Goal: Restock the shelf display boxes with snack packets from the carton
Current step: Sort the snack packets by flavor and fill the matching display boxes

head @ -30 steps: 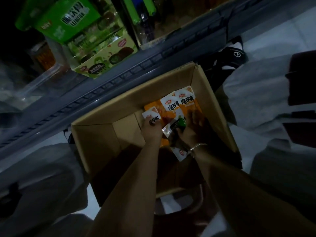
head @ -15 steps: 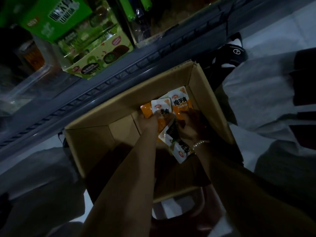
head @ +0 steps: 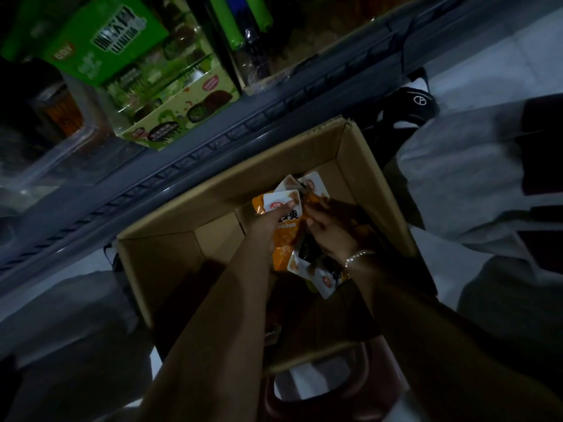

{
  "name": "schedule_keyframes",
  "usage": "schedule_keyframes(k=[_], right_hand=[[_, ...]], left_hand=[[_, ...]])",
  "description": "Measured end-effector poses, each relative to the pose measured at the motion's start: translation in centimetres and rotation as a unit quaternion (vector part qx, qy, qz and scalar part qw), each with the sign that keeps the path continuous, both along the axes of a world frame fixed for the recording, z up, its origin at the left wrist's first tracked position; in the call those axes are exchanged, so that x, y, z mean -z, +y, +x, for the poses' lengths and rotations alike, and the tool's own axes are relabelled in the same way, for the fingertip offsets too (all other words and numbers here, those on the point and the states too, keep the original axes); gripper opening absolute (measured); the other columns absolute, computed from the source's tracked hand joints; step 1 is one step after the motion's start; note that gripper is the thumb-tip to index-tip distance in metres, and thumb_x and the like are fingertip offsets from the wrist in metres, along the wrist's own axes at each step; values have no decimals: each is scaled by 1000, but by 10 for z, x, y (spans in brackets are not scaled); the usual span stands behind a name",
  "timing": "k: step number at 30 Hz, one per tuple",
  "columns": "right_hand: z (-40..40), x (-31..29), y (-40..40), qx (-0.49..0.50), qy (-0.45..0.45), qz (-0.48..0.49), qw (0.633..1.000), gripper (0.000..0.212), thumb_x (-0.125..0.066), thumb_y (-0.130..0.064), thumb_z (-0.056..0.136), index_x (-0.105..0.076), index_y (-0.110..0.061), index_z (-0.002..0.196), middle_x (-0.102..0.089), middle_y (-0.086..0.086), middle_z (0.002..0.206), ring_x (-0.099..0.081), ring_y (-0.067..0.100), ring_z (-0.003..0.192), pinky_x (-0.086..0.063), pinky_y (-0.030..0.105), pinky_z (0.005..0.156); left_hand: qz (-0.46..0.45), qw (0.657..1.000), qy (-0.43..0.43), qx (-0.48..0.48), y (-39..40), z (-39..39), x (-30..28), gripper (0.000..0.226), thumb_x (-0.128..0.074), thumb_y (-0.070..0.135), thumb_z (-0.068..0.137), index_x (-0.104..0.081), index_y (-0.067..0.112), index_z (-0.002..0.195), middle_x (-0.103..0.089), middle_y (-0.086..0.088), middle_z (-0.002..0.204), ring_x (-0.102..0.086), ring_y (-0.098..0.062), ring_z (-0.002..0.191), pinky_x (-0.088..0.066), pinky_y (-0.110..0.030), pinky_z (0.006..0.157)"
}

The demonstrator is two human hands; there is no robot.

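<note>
Fingers of left hand point(head: 268, 220) and right hand point(head: 332, 231) curl round snack packets point(head: 285, 239) inside carton point(head: 170, 257); gathering step. Next: lift clear toward display box point(head: 170, 129) above.

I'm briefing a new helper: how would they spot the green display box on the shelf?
Start at the brown carton; the grey shelf rail runs just beyond it. On that shelf stands the display box, pale green with dark oval snack pictures, below its raised bright-green lid.

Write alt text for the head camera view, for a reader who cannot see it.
Two bare hands reach into an open cardboard carton: the left hand and right hand gather orange and white snack packets inside it. Beyond the carton, a grey shelf edge carries a green display box in dim light.
</note>
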State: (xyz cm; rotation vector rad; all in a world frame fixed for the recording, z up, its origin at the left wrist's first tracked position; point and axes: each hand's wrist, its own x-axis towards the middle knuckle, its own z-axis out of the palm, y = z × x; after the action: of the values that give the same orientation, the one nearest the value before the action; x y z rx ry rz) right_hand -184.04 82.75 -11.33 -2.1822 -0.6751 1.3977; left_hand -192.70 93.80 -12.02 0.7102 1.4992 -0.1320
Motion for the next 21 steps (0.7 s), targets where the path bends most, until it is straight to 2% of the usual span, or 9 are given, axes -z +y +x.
schedule_keyframes(k=[3,4,6,8,9,12,16,19,21], right_hand=[[3,-14,5,75,117,4,990,37,-37,-25,102,-47,-26,138,-32,-3,151,-29,17,138,-23,22,103],[3,-18,7,92,131,10,987,36,-38,-25,102,-51,-25,135,-38,-3,148,-35,17,134,-26,21,99],[3,-26,10,104,106,37,988,33,-44,-26,99,-54,-25,131,-48,-1,141,-44,18,127,-33,22,96],[-2,-33,14,103,70,70,990,34,-50,-26,96,-54,-28,130,-52,0,136,-48,19,123,-41,31,99],[-5,-36,16,105,64,87,989,36,-53,-26,95,-52,-29,131,-52,0,136,-48,19,124,-42,34,101],[-13,-50,24,99,46,116,987,44,-58,-26,92,-48,-22,135,-51,3,137,-47,21,126,-38,31,102],[-23,-78,32,83,89,134,983,50,-58,-31,92,-43,-25,139,-47,-3,139,-45,17,126,-39,35,104],[-31,-106,37,80,61,165,981,43,-64,-30,87,-51,-22,127,-55,-5,127,-52,14,116,-44,31,95],[-35,-128,40,71,35,181,980,37,-69,-29,84,-56,-16,116,-58,-6,108,-56,9,98,-46,23,76]], left_hand=[[30,999,5,-31,0,-10,-7,39,-82,27,73,-68,13,107,-71,-13,104,-68,-30,95,-53,-51,89],[40,998,7,-37,0,-14,-12,34,-81,26,74,-68,14,103,-71,-12,103,-68,-30,94,-53,-50,88],[55,997,6,-54,1,-25,-22,26,-81,25,75,-68,17,95,-72,-10,99,-69,-28,91,-54,-47,86],[77,995,5,-70,1,-36,-33,23,-82,25,73,-69,17,91,-73,-8,94,-70,-28,88,-55,-47,84],[89,993,1,-79,2,-42,-40,23,-82,25,72,-69,17,89,-74,-8,91,-70,-28,86,-55,-48,84],[121,988,-13,-97,6,-55,-66,22,-83,25,71,-70,17,86,-74,-8,88,-71,-29,84,-55,-50,84],[176,976,-41,-125,11,-69,-107,19,-80,20,75,-65,16,85,-73,-9,92,-70,-27,84,-56,-41,75],[207,962,-97,-148,12,-82,-139,19,-78,15,77,-68,12,93,-73,-12,99,-71,-28,86,-57,-43,75],[219,955,-130,-153,12,-88,-160,19,-76,13,79,-68,10,96,-73,-12,98,-71,-27,84,-59,-40,70]])
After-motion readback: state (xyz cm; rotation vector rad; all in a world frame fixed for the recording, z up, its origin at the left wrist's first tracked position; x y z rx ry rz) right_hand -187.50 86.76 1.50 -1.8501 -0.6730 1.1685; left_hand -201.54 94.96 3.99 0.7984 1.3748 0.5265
